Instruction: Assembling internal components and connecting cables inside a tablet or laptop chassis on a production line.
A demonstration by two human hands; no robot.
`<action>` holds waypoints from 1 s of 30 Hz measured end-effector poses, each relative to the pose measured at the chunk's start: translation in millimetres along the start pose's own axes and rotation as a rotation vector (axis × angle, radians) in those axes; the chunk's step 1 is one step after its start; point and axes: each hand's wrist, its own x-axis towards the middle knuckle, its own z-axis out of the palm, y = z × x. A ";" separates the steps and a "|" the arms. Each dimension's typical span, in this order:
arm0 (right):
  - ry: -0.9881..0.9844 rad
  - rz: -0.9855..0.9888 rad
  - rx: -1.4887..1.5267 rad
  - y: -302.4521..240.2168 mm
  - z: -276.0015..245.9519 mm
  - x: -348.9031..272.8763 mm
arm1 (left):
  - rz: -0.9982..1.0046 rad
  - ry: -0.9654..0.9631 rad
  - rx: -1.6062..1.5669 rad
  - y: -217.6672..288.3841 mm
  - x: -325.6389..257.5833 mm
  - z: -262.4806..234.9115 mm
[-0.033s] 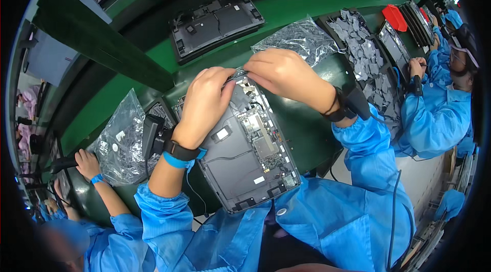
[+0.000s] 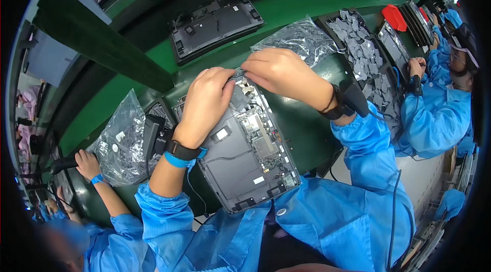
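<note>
An open dark grey laptop base (image 2: 245, 159) lies tilted in front of me on the green bench, its boards and cables showing. My left hand (image 2: 204, 105) rests on its far left part, fingers curled down onto the far edge. My right hand (image 2: 281, 72) reaches in from the right. Its fingertips pinch a small grey part (image 2: 239, 74) at that same far edge, right against my left fingertips. Both wrists wear black straps, and the left also has a blue band.
A clear bag of small grey parts (image 2: 120, 141) and a black tool (image 2: 153, 134) lie to my left. Another clear bag (image 2: 302, 39) and a tray of grey pads (image 2: 363, 52) lie far right. A second laptop shell (image 2: 215, 24) sits on the green belt. Co-workers in blue (image 2: 434, 113) work alongside.
</note>
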 end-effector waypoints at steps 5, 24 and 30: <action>-0.180 -0.068 -0.023 4.0 10.0 7.7 | 0.000 -0.007 0.028 -1.2 -0.3 3.0; -0.135 -0.080 -0.042 4.3 10.8 11.4 | 0.033 -0.125 0.085 -4.1 12.5 -9.9; -0.271 -0.080 -0.062 6.3 8.9 16.1 | -0.002 -0.142 0.061 1.0 13.4 -9.3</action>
